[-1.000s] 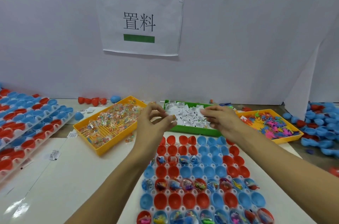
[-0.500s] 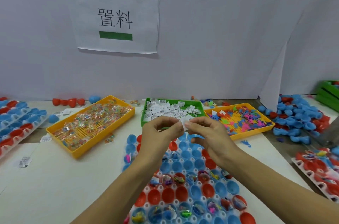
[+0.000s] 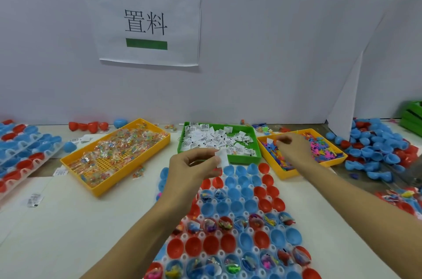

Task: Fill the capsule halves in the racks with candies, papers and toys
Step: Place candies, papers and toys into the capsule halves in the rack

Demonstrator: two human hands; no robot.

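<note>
A white rack (image 3: 303,236) of red and blue capsule halves lies in front of me; some halves hold candy and toys. My left hand (image 3: 191,170) hovers over the rack's far end and pinches a small white paper (image 3: 222,157). My right hand (image 3: 291,148) reaches into the yellow toy tray (image 3: 291,173), fingers curled over the colourful toys (image 3: 319,149); what it grasps is hidden. The green paper tray (image 3: 242,158) sits between them. A yellow candy tray (image 3: 98,188) lies to the left.
More racks of capsule halves (image 3: 20,153) line the left edge, another rack (image 3: 404,200) sits at the right. Loose blue and red halves (image 3: 374,150) pile at the far right. A white wall with a paper sign (image 3: 146,20) stands behind the trays.
Both hands were together over the rack with the paper between them. Now my right hand has moved right into the toy tray, while my left keeps the paper.
</note>
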